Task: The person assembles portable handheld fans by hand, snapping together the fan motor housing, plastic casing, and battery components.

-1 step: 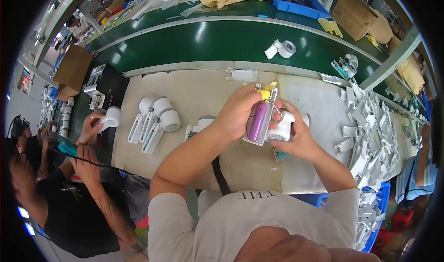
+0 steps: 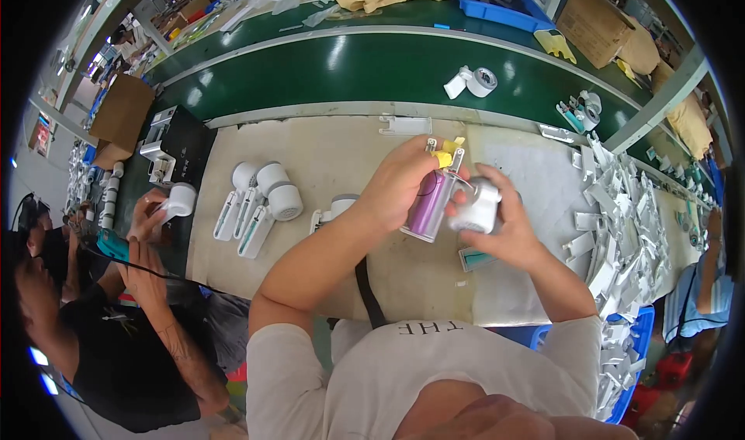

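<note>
My left hand (image 2: pixel 400 184), with yellow finger covers on fingertips, is closed around an open, pale handle shell holding a purple cylindrical battery (image 2: pixel 427 207). Thin wires loop out at its upper end. Right beside it, my right hand (image 2: pixel 508 223) grips a white round head (image 2: pixel 479 206), slightly blurred. Below that hand a small white piece with a teal strip (image 2: pixel 476 259) lies on the bench. Partly behind my left forearm sits another round-headed device (image 2: pixel 341 206). Several similar white devices (image 2: pixel 268 195) with slim handles are grouped to the left.
White plastic shells (image 2: pixel 613 215) are heaped at the right, above a blue crate (image 2: pixel 640 339). A green conveyor (image 2: pixel 310 67) runs along the back, bearing a white device (image 2: pixel 472 83). At left, beside a black machine (image 2: pixel 182 145), a co-worker holds a teal power tool (image 2: pixel 114 246).
My right hand and the white head have shifted and turned slightly, uncovering more of the teal-striped piece. My left hand stays nearly still. The co-worker's white part has moved slightly.
</note>
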